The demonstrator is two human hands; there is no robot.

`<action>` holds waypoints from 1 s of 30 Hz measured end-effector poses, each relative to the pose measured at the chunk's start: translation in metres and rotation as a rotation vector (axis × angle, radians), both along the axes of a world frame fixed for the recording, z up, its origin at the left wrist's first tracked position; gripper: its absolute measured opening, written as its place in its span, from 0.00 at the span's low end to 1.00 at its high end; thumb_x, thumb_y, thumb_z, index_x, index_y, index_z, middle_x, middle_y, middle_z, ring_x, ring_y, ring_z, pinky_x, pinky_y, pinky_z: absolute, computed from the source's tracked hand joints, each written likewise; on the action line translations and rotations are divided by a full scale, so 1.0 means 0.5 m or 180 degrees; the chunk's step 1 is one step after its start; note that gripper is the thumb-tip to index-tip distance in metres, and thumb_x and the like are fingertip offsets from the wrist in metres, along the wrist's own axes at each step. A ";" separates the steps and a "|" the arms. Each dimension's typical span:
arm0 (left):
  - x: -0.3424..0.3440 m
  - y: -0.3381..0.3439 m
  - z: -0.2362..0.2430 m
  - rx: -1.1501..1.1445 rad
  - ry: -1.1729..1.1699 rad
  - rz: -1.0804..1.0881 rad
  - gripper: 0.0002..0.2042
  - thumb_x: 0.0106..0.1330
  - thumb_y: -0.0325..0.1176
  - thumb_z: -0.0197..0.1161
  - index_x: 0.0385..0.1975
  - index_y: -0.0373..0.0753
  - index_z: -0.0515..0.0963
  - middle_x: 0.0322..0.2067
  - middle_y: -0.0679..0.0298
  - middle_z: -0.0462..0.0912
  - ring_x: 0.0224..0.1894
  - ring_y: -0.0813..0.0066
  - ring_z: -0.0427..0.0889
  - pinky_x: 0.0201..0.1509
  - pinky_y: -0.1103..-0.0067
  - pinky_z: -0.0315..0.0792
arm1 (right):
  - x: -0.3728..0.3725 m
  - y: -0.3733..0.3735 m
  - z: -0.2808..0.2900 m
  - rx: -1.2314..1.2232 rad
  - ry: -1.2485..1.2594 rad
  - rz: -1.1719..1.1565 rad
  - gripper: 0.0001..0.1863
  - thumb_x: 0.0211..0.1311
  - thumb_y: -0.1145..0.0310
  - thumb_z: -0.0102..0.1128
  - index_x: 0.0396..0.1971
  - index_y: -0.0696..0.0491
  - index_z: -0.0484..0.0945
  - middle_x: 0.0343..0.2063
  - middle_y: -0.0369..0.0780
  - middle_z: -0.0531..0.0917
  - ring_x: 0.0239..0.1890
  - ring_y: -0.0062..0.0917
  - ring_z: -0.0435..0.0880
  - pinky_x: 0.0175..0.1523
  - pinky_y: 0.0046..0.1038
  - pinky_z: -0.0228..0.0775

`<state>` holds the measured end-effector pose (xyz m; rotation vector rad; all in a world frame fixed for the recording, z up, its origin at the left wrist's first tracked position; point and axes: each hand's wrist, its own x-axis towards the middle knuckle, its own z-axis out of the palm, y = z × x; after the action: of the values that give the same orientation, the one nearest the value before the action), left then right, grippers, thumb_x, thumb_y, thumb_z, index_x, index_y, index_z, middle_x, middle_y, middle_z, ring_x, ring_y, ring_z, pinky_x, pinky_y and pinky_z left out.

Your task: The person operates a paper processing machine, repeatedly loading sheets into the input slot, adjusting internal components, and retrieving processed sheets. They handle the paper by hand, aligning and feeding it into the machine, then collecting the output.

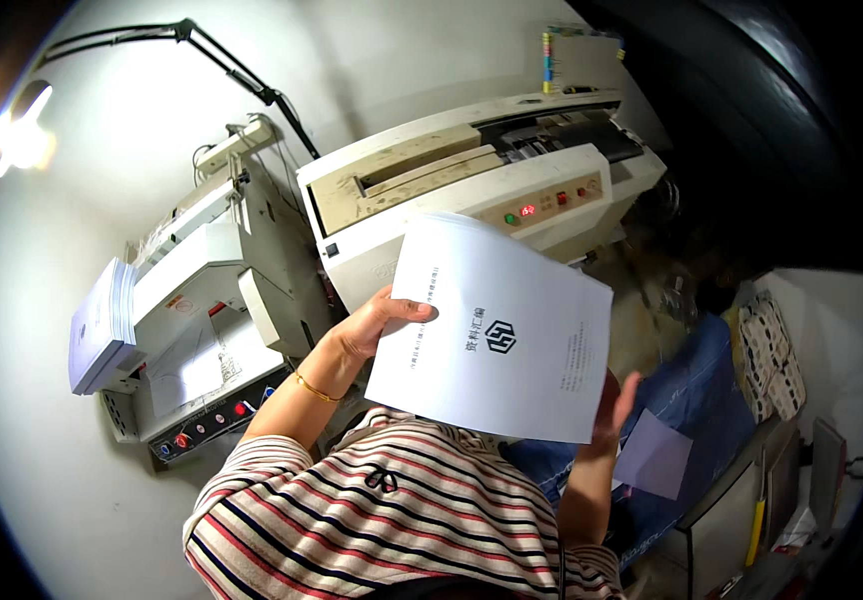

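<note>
A white printed booklet or stack of sheets (pixel 512 330), with dark print and a black hexagonal emblem on its top page, is held up in front of my chest. My left hand (pixel 389 322) grips its left edge, thumb on the top page and fingers hidden underneath. At the lower right edge is my right hand (pixel 613 406), its thumb stretched away from the paper; its other fingers are largely hidden behind the sheets. A long beige machine (pixel 382 235) with a lit control panel (pixel 542 205) stands just beyond the booklet.
On the left stands a grey-white machine (pixel 207 270) with coloured buttons; a paper stack (pixel 107 325) rests at its outer side. A black lamp arm (pixel 242 75) reaches overhead. To my right are blue cloth (pixel 707 385), a pale sheet (pixel 655 455) and a yellow-handled tool (pixel 756 530).
</note>
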<state>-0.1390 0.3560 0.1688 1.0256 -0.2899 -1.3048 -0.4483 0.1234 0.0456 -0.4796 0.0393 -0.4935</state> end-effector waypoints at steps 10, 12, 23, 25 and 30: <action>0.182 0.025 -0.007 0.0317 -0.1042 0.0678 0.28 0.57 0.32 0.71 0.56 0.32 0.69 0.46 0.57 0.79 0.47 0.69 0.78 0.52 0.73 0.74 | 0.360 -0.123 0.126 -0.1579 0.1721 0.0258 0.23 0.58 0.71 0.66 0.51 0.62 0.73 0.46 0.42 0.81 0.48 0.28 0.79 0.55 0.29 0.69; 0.220 0.002 -0.004 0.0287 -0.1470 0.0868 0.27 0.57 0.34 0.72 0.55 0.31 0.70 0.46 0.58 0.79 0.49 0.71 0.77 0.54 0.74 0.72 | 0.421 -0.176 0.145 -0.2066 0.1564 0.0254 0.22 0.59 0.72 0.65 0.52 0.62 0.73 0.47 0.41 0.81 0.49 0.27 0.78 0.56 0.29 0.68; 0.369 -0.159 -0.067 0.0055 -0.2855 0.2345 0.17 0.59 0.31 0.71 0.47 0.35 0.78 0.37 0.68 0.81 0.41 0.80 0.75 0.46 0.79 0.72 | 0.782 -0.425 0.134 -0.3741 0.0559 0.0399 0.23 0.61 0.70 0.65 0.54 0.62 0.71 0.52 0.39 0.76 0.55 0.26 0.71 0.62 0.26 0.58; 0.362 -0.178 -0.095 0.0282 -0.2673 0.2536 0.20 0.59 0.28 0.70 0.51 0.35 0.76 0.42 0.66 0.81 0.45 0.78 0.75 0.51 0.78 0.71 | 0.816 -0.440 0.106 -0.3727 0.0593 0.0575 0.23 0.61 0.70 0.66 0.53 0.62 0.72 0.52 0.39 0.76 0.54 0.25 0.72 0.62 0.26 0.59; 0.341 -0.199 -0.065 0.0597 -0.3188 0.2717 0.41 0.52 0.36 0.75 0.66 0.37 0.61 0.57 0.60 0.71 0.58 0.70 0.69 0.63 0.73 0.64 | 0.865 -0.482 0.059 -0.3316 0.0503 0.0992 0.25 0.59 0.71 0.67 0.56 0.60 0.71 0.52 0.38 0.76 0.54 0.26 0.73 0.62 0.28 0.60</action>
<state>0.0316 0.2566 0.1364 1.6671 -0.4088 0.0195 -0.0160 -0.1176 0.0751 -1.5190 -0.1490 -0.1299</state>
